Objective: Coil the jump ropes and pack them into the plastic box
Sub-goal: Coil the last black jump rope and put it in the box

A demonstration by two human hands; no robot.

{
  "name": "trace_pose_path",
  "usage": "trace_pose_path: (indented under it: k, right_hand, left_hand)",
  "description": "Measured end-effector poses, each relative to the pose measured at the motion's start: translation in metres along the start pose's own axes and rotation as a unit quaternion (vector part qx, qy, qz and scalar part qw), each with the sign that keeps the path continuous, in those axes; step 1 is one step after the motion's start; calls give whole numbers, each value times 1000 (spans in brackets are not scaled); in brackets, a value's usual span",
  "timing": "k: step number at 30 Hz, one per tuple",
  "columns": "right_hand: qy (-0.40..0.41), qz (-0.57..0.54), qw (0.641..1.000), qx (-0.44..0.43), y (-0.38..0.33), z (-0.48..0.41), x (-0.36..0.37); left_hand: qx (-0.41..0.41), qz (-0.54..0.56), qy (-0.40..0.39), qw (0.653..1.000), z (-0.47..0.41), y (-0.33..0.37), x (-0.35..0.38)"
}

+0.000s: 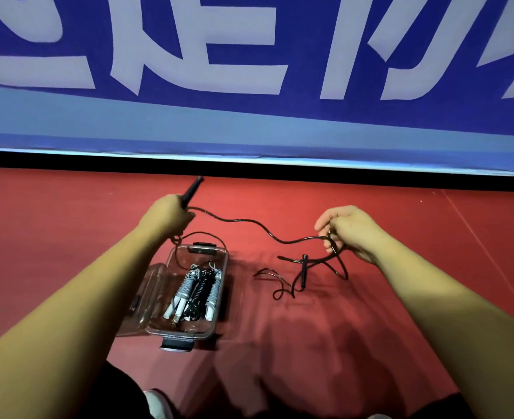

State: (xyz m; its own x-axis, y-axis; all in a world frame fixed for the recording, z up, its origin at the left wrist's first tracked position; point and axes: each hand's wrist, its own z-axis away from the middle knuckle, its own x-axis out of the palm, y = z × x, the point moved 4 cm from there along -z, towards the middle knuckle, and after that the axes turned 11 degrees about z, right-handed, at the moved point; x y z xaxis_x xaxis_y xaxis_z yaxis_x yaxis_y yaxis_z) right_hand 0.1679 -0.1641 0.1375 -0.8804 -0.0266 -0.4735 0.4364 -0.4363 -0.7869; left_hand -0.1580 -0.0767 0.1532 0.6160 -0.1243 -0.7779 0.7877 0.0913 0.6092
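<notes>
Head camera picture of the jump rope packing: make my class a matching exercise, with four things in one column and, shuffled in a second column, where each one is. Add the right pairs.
Things
1. upper black plastic rope handle
2. lower black plastic rope handle
3. coiled white and black ropes
4. thin black rope cord

Places
A. inside the clear plastic box
B. pinched by the right hand
C. free of both hands, right of the box
D. gripped by the left hand

Pairs: 1-D, 2-C, 3-A, 4-B
</notes>
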Motion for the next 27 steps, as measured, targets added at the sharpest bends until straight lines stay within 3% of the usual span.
trace_pose_path:
  k: [2, 7, 10, 14, 22, 25, 27]
  right_hand:
    - [-15, -8, 999, -44, -20, 8, 14]
    - [-67, -39, 991, -107, -48, 24, 35]
    - [-77, -100, 984, -122, -54, 26, 35]
    - [-112, -236, 957, -128, -58, 29, 36]
    - [-88, -377, 918, -86, -61, 28, 38]
    - [-71, -426, 898, -89, -65, 27, 33]
    - [-66, -454, 886, -66, -59, 22, 32]
  left_hand:
    - [58, -32, 1, 998, 8, 18, 8]
    - [172, 81, -25, 981, 31, 60, 32]
    - [174, 291, -170, 925, 56, 79, 43]
    - [167, 354, -284, 875, 70, 83, 66]
    - [132, 375, -265, 878, 68, 82, 78]
    - [81, 461, -249, 848, 71, 88, 79]
    - [20, 546, -219, 808, 70, 91, 77]
